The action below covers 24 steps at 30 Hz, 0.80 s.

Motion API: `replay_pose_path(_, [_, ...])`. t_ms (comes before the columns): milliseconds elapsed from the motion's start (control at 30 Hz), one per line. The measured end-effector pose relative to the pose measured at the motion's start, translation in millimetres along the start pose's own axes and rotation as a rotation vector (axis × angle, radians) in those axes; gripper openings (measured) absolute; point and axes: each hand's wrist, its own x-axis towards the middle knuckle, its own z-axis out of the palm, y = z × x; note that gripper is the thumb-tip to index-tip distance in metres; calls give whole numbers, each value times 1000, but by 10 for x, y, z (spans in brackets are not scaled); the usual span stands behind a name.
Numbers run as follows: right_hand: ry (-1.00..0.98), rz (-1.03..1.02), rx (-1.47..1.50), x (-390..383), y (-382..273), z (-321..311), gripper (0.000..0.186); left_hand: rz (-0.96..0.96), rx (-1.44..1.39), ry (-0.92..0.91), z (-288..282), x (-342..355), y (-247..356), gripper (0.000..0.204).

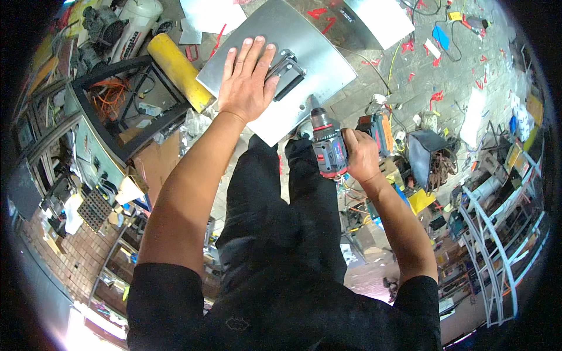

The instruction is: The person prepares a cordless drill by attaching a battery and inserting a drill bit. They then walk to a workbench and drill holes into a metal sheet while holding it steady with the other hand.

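Note:
My left hand (pixel 247 88) lies flat with fingers spread on a grey sheet-metal panel (pixel 322 61), its thumb beside a black metal handle or latch (pixel 288 75) on the panel. In my right hand (pixel 362 155) is a cordless drill (pixel 329 143), gripped by its handle, with the battery (pixel 380 131) sticking out to the right. The drill's chuck points away from me at the panel's near right edge, close to a small dark hole (pixel 302 107). Whether the bit touches the metal I cannot tell.
A yellow cylinder (pixel 180 70) leans by a black metal frame (pixel 126 108) at left. Behind them stands a white tank (pixel 134 23). Cables, red scraps and a dark open bag (pixel 430 155) litter the floor at right. Pale metal racks (pixel 497 251) stand at far right.

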Motion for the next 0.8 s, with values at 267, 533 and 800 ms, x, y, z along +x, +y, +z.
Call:
replay_pose_path(267, [-49,26,-48,-24,103,11,16,-12,-31,41,24,-57,12,63])
replay_pose_path(533, [-63,65,-35,-19,-39,-60,16,-23,-19,32,39,-56,22,63])
replay_pose_path(800, [-123,34,9,97,-60,-158,14,-31,-2,24,46,-42,8,63])
